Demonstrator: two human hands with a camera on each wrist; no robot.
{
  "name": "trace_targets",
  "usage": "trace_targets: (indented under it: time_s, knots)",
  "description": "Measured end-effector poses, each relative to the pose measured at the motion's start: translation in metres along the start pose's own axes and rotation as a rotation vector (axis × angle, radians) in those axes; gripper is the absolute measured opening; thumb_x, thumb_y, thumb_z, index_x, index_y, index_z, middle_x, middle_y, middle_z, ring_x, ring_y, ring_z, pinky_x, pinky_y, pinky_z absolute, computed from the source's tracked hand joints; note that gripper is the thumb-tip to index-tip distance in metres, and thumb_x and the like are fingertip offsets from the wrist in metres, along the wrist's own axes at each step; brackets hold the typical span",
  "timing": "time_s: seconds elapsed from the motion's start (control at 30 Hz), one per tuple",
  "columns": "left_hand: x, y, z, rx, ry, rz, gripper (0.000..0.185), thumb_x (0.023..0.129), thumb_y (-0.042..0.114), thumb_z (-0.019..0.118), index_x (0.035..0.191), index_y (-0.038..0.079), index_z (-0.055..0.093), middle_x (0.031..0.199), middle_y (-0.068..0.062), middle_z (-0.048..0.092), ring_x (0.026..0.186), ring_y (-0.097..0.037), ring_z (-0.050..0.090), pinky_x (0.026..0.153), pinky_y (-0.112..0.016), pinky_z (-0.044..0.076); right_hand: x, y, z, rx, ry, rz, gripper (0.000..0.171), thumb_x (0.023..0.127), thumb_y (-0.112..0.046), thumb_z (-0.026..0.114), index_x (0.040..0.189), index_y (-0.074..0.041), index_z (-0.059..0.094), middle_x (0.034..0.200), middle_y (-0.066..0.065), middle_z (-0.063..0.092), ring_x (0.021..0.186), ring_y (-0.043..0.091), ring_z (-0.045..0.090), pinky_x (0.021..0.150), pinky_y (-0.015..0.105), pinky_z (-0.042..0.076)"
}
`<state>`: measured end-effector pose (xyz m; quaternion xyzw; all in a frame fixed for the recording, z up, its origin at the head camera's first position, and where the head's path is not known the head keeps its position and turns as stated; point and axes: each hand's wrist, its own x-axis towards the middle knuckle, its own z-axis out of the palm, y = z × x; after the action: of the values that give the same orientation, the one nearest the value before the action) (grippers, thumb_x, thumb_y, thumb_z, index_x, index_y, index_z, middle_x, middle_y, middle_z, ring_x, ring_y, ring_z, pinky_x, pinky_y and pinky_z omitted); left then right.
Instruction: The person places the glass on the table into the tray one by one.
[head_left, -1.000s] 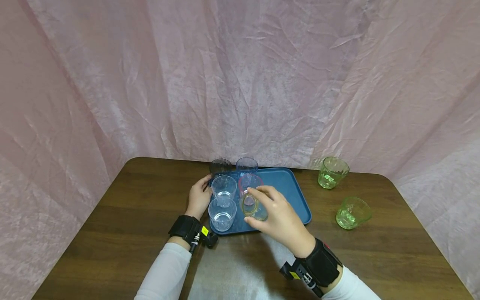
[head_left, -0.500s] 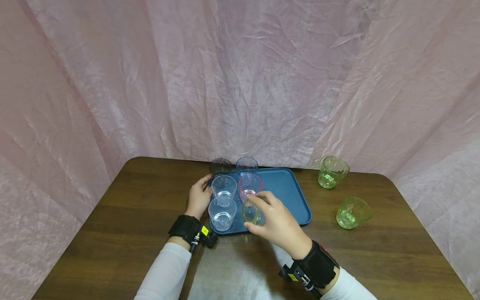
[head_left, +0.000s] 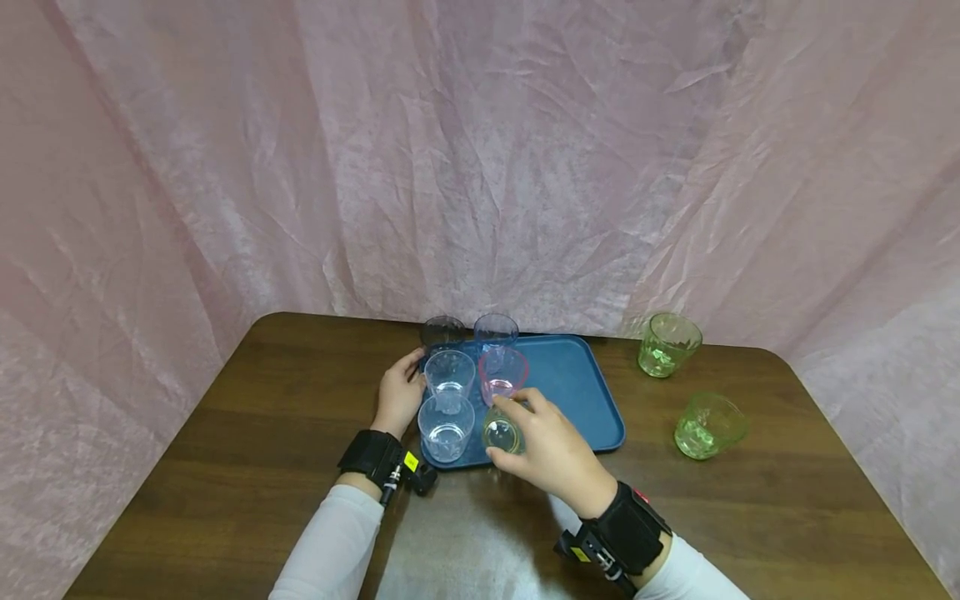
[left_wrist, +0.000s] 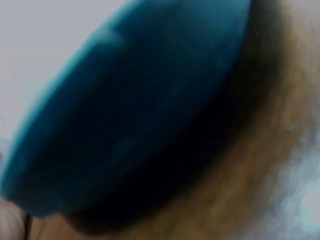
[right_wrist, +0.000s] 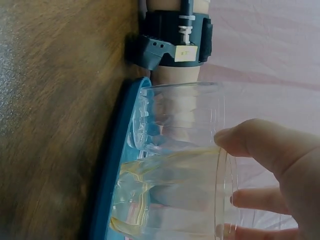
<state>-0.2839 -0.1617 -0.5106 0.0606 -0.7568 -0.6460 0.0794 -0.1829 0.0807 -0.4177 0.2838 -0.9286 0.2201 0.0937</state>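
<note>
Thumb and fingers of my right hand point(head_left: 558, 454) grip the rim of a pale yellow glass point(right_wrist: 170, 187). The glass stands upright at the front of the blue tray point(head_left: 573, 383), its base low against the tray in the right wrist view. My left hand point(head_left: 397, 398) holds the tray's left edge; the left wrist view shows mostly the tray's blurred side. To the left of the yellow glass stand two clear glasses, a front one point(head_left: 446, 437) and one behind it point(head_left: 449, 375). A pink glass point(head_left: 503, 371) is just beyond my right fingers.
At the tray's back left are a dark grey glass point(head_left: 442, 333) and a bluish glass point(head_left: 496, 331). Two green glasses, a far one point(head_left: 667, 346) and a near one point(head_left: 707, 429), stand on the wooden table point(head_left: 300, 400) at right. A pink curtain point(head_left: 480, 167) hangs behind.
My right hand has lowered the yellow glass and brought it slightly toward me, to the tray's front beside the clear glass. The left hand has stayed in place.
</note>
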Motion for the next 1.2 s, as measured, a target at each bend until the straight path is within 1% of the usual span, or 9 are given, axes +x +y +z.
trace_targets:
  time_s: [0.1,0.2,0.37,0.47,0.63,0.8,0.9,1.1,1.2]
  knots:
    - [-0.0004,-0.0009,-0.0004,0.010,-0.006,-0.001,0.050,0.096,-0.014,0.053,0.145,-0.007,0.049,0.152,-0.022,0.047,0.144,-0.034,0.040,0.116,-0.042,0.038,0.0004,-0.0013,0.0008,0.010,-0.013,0.034,0.066,0.082,-0.037,0.082,0.139,-0.010,0.063,0.127,0.016,0.058,0.091,0.026,0.063,0.069,0.035,0.055]
    - [0.0007,-0.0031,-0.0015,0.015,-0.002,0.007,0.050,0.096,-0.014,0.053,0.145,-0.007,0.049,0.152,-0.022,0.047,0.144,-0.035,0.040,0.116,-0.043,0.039,0.0021,-0.0033,0.0018,0.010,-0.036,0.065,0.066,0.085,-0.036,0.080,0.142,-0.009,0.060,0.130,0.018,0.055,0.093,0.028,0.062,0.069,0.036,0.054]
    - [0.0014,-0.0047,-0.0030,0.012,-0.001,0.015,0.049,0.097,-0.012,0.054,0.145,-0.007,0.049,0.152,-0.023,0.046,0.144,-0.035,0.040,0.117,-0.043,0.038,0.0042,-0.0054,0.0040,0.005,-0.054,0.099,0.063,0.088,-0.036,0.078,0.142,-0.009,0.059,0.132,0.019,0.054,0.106,0.037,0.060,0.077,0.045,0.057]
    - [0.0001,-0.0048,-0.0028,0.018,-0.004,0.011,0.049,0.097,-0.012,0.054,0.145,-0.008,0.048,0.152,-0.023,0.046,0.143,-0.035,0.040,0.116,-0.043,0.038,0.0037,-0.0059,0.0053,0.012,-0.059,0.111,0.062,0.089,-0.036,0.077,0.142,-0.009,0.059,0.132,0.020,0.054,0.109,0.039,0.059,0.079,0.048,0.057]
    - [-0.0015,-0.0043,-0.0019,0.021,0.000,0.012,0.049,0.096,-0.013,0.055,0.145,-0.008,0.049,0.151,-0.024,0.047,0.143,-0.036,0.041,0.116,-0.044,0.039,0.0020,-0.0051,0.0067,0.021,-0.063,0.114,0.065,0.090,-0.039,0.077,0.144,-0.011,0.057,0.135,0.022,0.052,0.109,0.040,0.059,0.079,0.048,0.058]
    - [-0.0015,-0.0034,-0.0019,0.017,0.008,0.014,0.048,0.096,-0.013,0.055,0.144,-0.009,0.049,0.150,-0.025,0.048,0.143,-0.036,0.041,0.116,-0.044,0.038,0.0004,-0.0036,0.0066,0.033,-0.070,0.100,0.069,0.089,-0.043,0.077,0.147,-0.014,0.055,0.137,0.020,0.052,0.112,0.040,0.059,0.080,0.049,0.058]
    - [-0.0013,-0.0028,-0.0019,0.022,0.008,0.015,0.048,0.096,-0.013,0.055,0.144,-0.010,0.049,0.150,-0.025,0.048,0.143,-0.037,0.041,0.116,-0.043,0.038,-0.0005,-0.0027,0.0063,0.036,-0.065,0.097,0.068,0.088,-0.042,0.078,0.146,-0.014,0.055,0.137,0.020,0.051,0.112,0.040,0.059,0.079,0.048,0.058]
    - [-0.0019,0.0002,-0.0002,0.023,0.002,0.015,0.049,0.096,-0.014,0.054,0.144,-0.009,0.049,0.150,-0.025,0.048,0.143,-0.036,0.041,0.116,-0.044,0.038,-0.0016,-0.0002,0.0060,0.014,-0.045,0.087,0.061,0.087,-0.036,0.081,0.139,-0.011,0.061,0.134,0.022,0.053,0.106,0.039,0.063,0.079,0.048,0.059]
    - [-0.0015,0.0011,0.0006,0.019,0.003,0.021,0.049,0.095,-0.016,0.054,0.143,-0.010,0.050,0.150,-0.025,0.048,0.142,-0.036,0.041,0.116,-0.044,0.038,-0.0022,0.0003,0.0056,0.020,-0.050,0.098,0.060,0.087,-0.034,0.081,0.139,-0.013,0.061,0.135,0.022,0.053,0.106,0.038,0.064,0.079,0.049,0.059]
